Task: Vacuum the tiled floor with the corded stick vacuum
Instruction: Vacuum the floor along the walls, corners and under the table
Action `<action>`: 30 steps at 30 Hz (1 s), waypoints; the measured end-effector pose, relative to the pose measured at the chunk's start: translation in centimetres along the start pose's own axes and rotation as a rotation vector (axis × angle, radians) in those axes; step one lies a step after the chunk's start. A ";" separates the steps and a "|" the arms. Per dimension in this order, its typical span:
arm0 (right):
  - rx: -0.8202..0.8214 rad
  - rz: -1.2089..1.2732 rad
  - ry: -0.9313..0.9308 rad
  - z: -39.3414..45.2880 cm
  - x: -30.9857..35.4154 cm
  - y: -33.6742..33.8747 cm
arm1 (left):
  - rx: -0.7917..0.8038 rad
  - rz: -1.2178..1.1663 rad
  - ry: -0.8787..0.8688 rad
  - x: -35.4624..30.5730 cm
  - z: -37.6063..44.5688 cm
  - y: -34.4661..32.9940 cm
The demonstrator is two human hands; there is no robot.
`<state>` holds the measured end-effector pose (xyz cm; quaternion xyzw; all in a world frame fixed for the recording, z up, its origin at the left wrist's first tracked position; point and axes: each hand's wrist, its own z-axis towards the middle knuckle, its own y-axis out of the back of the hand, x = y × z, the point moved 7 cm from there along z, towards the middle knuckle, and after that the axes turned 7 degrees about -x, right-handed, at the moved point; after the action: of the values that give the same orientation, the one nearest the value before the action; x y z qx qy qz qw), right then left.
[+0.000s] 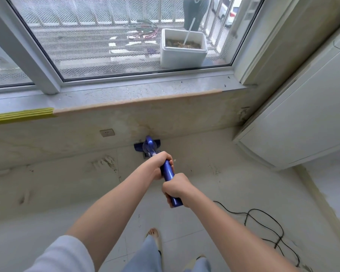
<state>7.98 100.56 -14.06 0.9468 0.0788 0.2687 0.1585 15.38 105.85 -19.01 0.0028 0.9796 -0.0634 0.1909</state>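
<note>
Below the window sill, the blue corded stick vacuum (pixel 167 172) is standing tilted, its dark floor head (pixel 139 147) touching the pale tiled floor (pixel 214 185) right at the wall. The left hand (pixel 159 164) is gripping the blue handle higher up, and the right hand (pixel 176 187) is clasping its lower end. A black cord (pixel 263 218) is lying looped on the tiles at the right.

home room: tiled floor (pixel 204 222), window sill (pixel 126 95), wall socket (pixel 107 132), white cabinet (pixel 294 118).
</note>
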 end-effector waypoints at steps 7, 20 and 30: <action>0.011 0.036 -0.017 -0.5 -1.9 -0.8 | -0.029 -0.034 -0.016 1.8 -0.4 0.1; -0.091 -0.265 0.186 -6.9 -4.1 3.2 | -0.071 -0.080 -0.018 5.7 -4.0 -1.9; -0.054 -0.256 0.212 -5.5 -4.2 1.3 | -0.075 -0.127 -0.012 5.6 -3.3 -0.6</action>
<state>1.60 99.76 -11.21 0.8908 0.2077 0.3469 0.2076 8.95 105.57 -17.99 -0.0669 0.9783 -0.0385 0.1923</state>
